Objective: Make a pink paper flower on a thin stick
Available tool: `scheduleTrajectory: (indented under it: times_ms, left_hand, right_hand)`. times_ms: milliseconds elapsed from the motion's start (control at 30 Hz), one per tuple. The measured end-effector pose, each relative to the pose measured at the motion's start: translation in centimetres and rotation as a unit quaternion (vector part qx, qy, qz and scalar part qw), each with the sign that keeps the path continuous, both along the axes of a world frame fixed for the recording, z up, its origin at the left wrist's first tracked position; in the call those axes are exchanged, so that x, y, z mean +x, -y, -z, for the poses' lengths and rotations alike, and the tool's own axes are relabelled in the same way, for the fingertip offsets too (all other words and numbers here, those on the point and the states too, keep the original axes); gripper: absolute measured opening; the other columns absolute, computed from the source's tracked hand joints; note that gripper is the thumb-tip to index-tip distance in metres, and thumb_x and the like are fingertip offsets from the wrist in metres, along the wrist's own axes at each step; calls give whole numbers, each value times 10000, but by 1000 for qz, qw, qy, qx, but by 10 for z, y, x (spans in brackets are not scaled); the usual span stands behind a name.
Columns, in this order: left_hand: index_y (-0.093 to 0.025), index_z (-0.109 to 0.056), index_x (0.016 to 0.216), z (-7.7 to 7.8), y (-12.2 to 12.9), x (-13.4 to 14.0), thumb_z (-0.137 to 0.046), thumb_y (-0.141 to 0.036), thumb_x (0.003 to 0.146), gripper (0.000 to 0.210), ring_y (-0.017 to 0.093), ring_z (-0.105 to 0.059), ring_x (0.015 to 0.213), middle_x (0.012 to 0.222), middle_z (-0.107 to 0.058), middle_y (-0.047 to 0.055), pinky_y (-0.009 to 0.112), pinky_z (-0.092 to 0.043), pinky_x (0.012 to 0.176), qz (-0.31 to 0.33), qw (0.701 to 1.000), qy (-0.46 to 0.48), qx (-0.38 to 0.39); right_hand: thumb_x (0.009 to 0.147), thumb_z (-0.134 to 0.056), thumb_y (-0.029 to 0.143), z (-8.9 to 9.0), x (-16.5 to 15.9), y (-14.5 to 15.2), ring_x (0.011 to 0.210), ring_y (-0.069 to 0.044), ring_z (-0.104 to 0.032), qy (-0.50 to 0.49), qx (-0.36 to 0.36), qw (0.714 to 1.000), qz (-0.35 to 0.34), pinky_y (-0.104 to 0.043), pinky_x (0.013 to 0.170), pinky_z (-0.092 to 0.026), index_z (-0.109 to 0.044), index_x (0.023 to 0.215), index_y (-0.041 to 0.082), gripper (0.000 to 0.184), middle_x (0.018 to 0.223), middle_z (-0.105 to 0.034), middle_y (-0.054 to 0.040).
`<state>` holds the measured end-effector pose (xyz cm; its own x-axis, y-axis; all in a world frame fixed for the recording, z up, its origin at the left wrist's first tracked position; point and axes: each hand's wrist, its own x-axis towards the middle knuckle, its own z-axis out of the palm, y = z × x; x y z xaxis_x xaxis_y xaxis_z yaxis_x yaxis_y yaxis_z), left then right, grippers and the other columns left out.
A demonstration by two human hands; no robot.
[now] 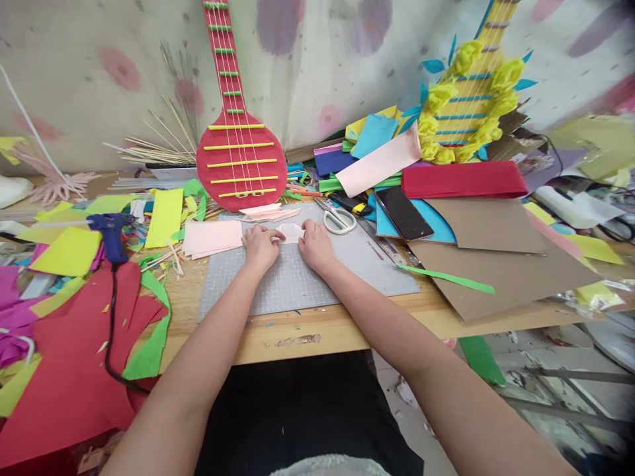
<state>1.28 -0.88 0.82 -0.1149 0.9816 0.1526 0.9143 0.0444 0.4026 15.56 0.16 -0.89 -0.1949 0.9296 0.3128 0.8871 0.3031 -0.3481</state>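
A small pale pink paper piece point(290, 233), with creased corners, lies on the grey cutting mat point(288, 284). At its left edge my left hand point(261, 248) pinches it, thumb reaching in from the side. My right hand point(316, 246) holds the opposite edge with curled fingers. Just behind the hands rest folded pink paper strips point(270, 213). A stack of pale pink paper sheets point(212, 239) sits left of my left hand, partly on the mat. White-handled scissors point(339, 221) lie behind and right of my right hand.
A red paper-covered instrument point(241, 165) leans on the back wall; a yellow, flower-trimmed one point(466, 109) stands at right. A blue glue gun point(113, 238) with a black cord is at left. A phone point(404, 213) and brown cardboard point(501, 264) lie at right.
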Motion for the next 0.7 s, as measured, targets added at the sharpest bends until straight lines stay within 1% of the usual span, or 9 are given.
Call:
scheduleTrajectory:
  times_ms: [67, 133, 200, 300, 367, 533, 700]
  left_hand:
    - [-312, -703, 854, -2, 1, 2, -512, -205, 771, 234, 274, -443, 1066, 1015, -532, 70, 418, -321, 919, -9, 1000, 1, -9]
    - [-303, -687, 863, -4, 1, 3, -522, -204, 768, 214, 272, -443, 1075, 1036, -535, 69, 410, -319, 920, -20, 1000, 5, -16]
    - [-295, -644, 927, -6, 0, 2, -558, -219, 751, 210, 275, -446, 1083, 1051, -541, 69, 407, -321, 920, -42, 999, 12, -23]
    - [-276, -544, 1058, -8, -1, 0, -611, -276, 719, 345, 292, -448, 1095, 1068, -555, 83, 417, -327, 913, -78, 996, 20, -39]
    - [-260, -501, 1102, -9, -2, -2, -621, -312, 712, 411, 308, -441, 1110, 1084, -560, 98, 427, -323, 915, -90, 994, 19, -53]
    - [-249, -472, 1154, -9, -3, -5, -617, -352, 713, 475, 328, -427, 1139, 1139, -554, 122, 447, -313, 922, -89, 993, 13, -76]
    - [-256, -550, 1076, -9, -4, -8, -584, -361, 741, 353, 317, -458, 1119, 1087, -588, 99, 442, -331, 914, -61, 994, 17, -93]
  right_hand:
    - [800, -412, 128, -1, 2, 1, 933, -236, -473, 7, 12, 1000, 9, -353, 824, -365, -477, 1003, 125, 214, 984, -571, -134]
    - [804, -428, 147, -3, 4, 3, 940, -239, -470, 11, 10, 1000, 18, -352, 818, -368, -481, 1004, 128, 208, 989, -566, -135]
    - [805, -438, 157, -4, 4, 3, 940, -238, -471, 9, 5, 1000, 26, -348, 813, -370, -485, 1009, 128, 211, 990, -560, -134]
    - [799, -453, 162, -4, 4, 4, 940, -237, -470, 2, 4, 999, 37, -346, 820, -369, -494, 1004, 126, 212, 994, -553, -132]
    - [796, -465, 171, -3, 4, 4, 939, -242, -468, -2, 5, 999, 42, -351, 817, -369, -499, 997, 128, 208, 991, -550, -132]
    - [790, -486, 186, -4, 2, 5, 941, -262, -467, 16, 16, 998, 52, -384, 809, -364, -503, 993, 126, 212, 988, -546, -149]
    - [787, -499, 197, -2, 2, 5, 944, -260, -470, 19, 17, 998, 50, -386, 819, -362, -507, 1005, 131, 228, 991, -550, -143]
